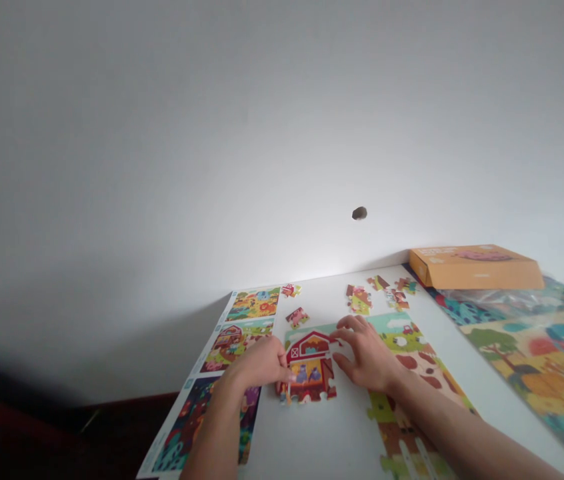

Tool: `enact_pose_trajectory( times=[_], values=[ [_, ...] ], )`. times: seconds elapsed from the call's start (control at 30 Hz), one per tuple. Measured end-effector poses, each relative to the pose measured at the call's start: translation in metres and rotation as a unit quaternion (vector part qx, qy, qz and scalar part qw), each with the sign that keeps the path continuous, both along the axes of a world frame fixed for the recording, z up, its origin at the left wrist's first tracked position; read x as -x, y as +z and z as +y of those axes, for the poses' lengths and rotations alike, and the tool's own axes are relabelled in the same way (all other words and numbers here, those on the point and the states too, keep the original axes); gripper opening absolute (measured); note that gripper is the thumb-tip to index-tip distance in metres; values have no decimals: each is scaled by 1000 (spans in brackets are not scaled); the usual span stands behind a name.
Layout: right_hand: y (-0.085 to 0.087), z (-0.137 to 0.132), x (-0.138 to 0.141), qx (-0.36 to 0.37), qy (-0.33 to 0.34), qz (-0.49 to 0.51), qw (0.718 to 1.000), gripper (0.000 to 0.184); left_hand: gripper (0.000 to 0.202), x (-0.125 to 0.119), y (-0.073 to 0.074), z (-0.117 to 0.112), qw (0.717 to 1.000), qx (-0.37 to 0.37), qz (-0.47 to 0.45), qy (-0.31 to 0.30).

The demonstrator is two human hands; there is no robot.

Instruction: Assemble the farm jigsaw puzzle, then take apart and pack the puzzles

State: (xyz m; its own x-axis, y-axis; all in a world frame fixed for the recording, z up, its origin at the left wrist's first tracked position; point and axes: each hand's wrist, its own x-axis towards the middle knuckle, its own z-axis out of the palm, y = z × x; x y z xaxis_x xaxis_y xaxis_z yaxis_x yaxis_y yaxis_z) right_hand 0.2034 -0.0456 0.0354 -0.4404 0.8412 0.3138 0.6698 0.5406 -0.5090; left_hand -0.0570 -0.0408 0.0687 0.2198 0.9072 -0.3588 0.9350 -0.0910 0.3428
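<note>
A partly joined jigsaw section with a red barn [315, 350] lies flat on the white table. My left hand [265, 360] is closed in a pinch at its left edge, with thumb and fingertips on a jigsaw puzzle piece there. Resting at the barn's upper right, my right hand [366, 353] has its fingers bent but apart, fingertips touching the puzzle's surface. A larger joined section with a brown-and-white cow [425, 370] reaches along the right, partly hidden under my right forearm. Just above the barn lies a loose piece with a pink pig [297, 317].
Loose pieces [359, 299] lie near the wall, with another red one [291, 291] at the back left. A sheet with printed pictures [253, 304] runs along the left edge. At right, an orange box [482, 273] stands behind clear plastic [502, 299] and a colourful animal picture [537, 360].
</note>
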Motion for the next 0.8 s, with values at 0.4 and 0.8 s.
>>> enact_pose_trajectory(
  times=[0.4, 0.8],
  values=[
    [2, -1, 1, 14, 5, 5, 1000, 32, 33, 7, -9, 3, 998, 54, -36, -6],
    [3, -2, 2, 19, 5, 1, 1000, 32, 37, 8, -9, 2, 999, 41, -18, 6]
  ],
)
